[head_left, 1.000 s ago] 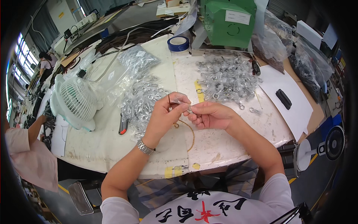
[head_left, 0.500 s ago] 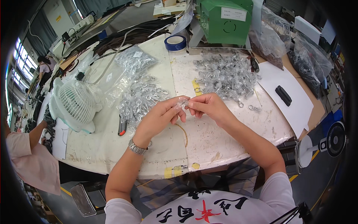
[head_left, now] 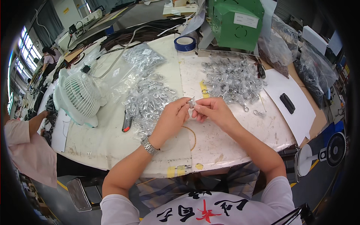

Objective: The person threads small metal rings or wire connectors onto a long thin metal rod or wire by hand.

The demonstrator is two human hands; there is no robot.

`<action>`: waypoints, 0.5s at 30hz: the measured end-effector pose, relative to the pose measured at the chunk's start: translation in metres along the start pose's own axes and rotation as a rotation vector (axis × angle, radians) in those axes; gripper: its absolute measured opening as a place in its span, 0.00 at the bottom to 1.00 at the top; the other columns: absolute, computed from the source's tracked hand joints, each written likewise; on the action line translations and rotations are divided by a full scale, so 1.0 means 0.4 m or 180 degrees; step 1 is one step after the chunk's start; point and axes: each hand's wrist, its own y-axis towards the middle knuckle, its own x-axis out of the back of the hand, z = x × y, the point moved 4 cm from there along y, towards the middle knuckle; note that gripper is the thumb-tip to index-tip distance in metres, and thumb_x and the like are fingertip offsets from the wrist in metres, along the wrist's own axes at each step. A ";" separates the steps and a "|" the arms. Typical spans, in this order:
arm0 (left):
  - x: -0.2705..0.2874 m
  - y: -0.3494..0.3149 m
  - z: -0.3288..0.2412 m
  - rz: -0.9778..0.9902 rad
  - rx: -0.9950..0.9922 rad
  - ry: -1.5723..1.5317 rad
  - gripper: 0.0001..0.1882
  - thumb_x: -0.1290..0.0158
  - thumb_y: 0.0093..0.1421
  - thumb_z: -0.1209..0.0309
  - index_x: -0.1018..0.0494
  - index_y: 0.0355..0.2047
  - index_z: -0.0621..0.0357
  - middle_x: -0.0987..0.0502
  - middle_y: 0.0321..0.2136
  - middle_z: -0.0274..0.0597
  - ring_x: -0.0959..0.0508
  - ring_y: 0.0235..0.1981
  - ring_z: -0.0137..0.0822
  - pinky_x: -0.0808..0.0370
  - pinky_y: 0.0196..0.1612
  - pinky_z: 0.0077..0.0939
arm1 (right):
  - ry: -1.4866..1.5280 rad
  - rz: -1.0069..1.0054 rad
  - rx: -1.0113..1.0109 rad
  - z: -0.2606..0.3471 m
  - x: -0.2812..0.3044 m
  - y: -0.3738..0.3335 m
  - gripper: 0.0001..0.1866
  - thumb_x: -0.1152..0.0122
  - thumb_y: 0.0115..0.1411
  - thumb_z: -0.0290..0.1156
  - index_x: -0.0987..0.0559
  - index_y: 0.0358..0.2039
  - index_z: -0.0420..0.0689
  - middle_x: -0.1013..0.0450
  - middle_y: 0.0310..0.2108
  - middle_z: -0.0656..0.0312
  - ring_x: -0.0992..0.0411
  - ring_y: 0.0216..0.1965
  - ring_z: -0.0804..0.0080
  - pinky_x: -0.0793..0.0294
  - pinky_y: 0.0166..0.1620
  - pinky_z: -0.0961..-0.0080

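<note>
Over the middle of the table, my left hand (head_left: 173, 117) and my right hand (head_left: 214, 111) meet fingertip to fingertip. Both pinch a small metal clasp (head_left: 191, 102) with clear plastic film about it; my fingers cover much of it. Left of my left hand lies a heap of shiny metal snap hooks (head_left: 150, 99). A second heap of hooks, wrapped in clear film (head_left: 234, 80), spreads beyond my right hand. Two stray hooks lie at its near edge, one of them a wrapped hook (head_left: 258, 113).
A white fan (head_left: 77, 97) stands at the left, with a red-and-black utility knife (head_left: 127, 123) nearby. Blue tape (head_left: 185, 43) and a green machine (head_left: 236, 26) stand at the back. A black handle-like piece (head_left: 287, 103) rests on white card at right. Another person's arm (head_left: 37, 122) shows far left.
The whole view has shifted slightly, so the table appears farther right. My fingers have turned a little, and more of the metal clasp's tip shows between them.
</note>
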 end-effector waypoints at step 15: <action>0.110 0.043 0.123 -0.0917 0.1054 -0.2789 0.12 0.49 0.74 0.68 0.24 0.46 0.65 0.30 0.22 0.27 0.40 0.16 0.17 0.45 0.18 0.14 | -0.2184 -0.0669 0.1310 0.031 -0.047 0.061 0.19 0.33 0.63 0.36 0.21 0.52 0.41 0.20 0.44 0.53 0.21 0.33 0.65 0.21 0.40 0.70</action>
